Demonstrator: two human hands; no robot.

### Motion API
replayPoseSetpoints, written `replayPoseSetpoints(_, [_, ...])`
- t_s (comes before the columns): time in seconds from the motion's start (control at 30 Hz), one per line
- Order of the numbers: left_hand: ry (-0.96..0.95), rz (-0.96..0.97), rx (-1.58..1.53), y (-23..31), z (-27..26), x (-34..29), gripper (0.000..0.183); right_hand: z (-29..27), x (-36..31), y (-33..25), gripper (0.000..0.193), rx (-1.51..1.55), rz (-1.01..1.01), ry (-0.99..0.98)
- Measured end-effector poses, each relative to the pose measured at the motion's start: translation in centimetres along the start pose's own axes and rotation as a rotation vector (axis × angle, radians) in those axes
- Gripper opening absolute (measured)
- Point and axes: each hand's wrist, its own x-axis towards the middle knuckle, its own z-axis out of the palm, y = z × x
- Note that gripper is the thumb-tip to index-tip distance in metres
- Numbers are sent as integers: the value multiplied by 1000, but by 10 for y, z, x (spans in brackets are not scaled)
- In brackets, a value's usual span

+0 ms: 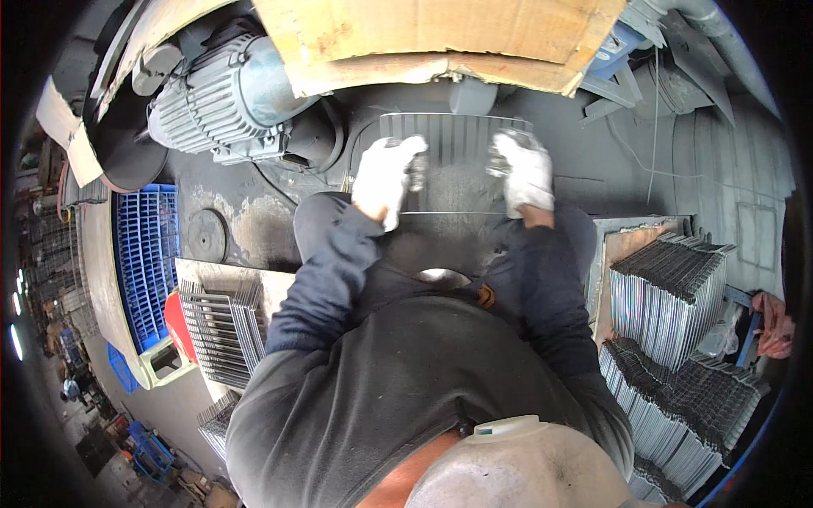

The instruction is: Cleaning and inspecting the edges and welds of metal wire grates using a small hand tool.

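A flat metal wire rack (457,134) with parallel bars is stretched between my two gloved hands, in front of my lap. My left hand (388,176), in a white glove, is closed at the rack's left side. Closed at its right side is my right hand (523,172), gloved the same way. Dark smudges mark the fingertips of both gloves, and motion smears them a little. Beyond the rack, a grey machine part (472,96) pokes out from under a cardboard sheet (449,63).
Stacked wire racks (669,275) stand at my right, with more racks (222,334) at my left. A grey electric motor (224,100) sits at the far left. A blue plastic pallet (146,262) and a round dark disc (207,235) are also on the left.
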Motion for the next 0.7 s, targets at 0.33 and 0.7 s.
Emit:
replayPoseSetpoints(0.33, [40, -627, -945, -11, 40, -1, 25, -6, -10, -19, 29, 17, 14, 21])
replayPoseSetpoints(0.7, [-84, -675, -1157, 26, -5, 25, 20, -19, -16, -12, 35, 46, 73, -68])
